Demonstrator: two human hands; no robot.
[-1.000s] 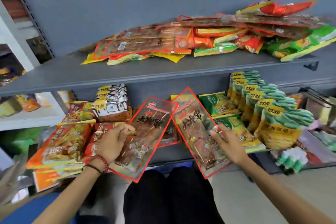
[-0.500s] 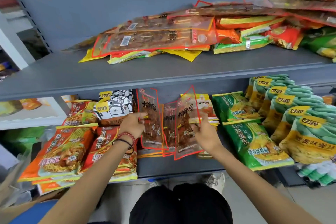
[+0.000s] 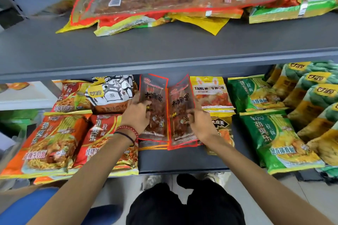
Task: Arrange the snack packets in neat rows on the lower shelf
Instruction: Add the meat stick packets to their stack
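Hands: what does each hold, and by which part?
The left hand holds the left clear packet by its left edge, midway up; the right hand holds the right clear packet by its right edge.

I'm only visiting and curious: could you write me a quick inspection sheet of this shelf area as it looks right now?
Surface: grey lower shelf, with a bare strip at its front middle.
Job's things: two clear, red-edged packets side by side mid-shelf, left packet and right packet; red noodle packets to the left, green noodle packets to the right.
Clutter: untidy pile of packets on the upper shelf.
Grippers: left hand grips the left packet; right hand pinches the right packet.
Cables: nothing seen.
Surroundings: pale floor; blue object bottom left.
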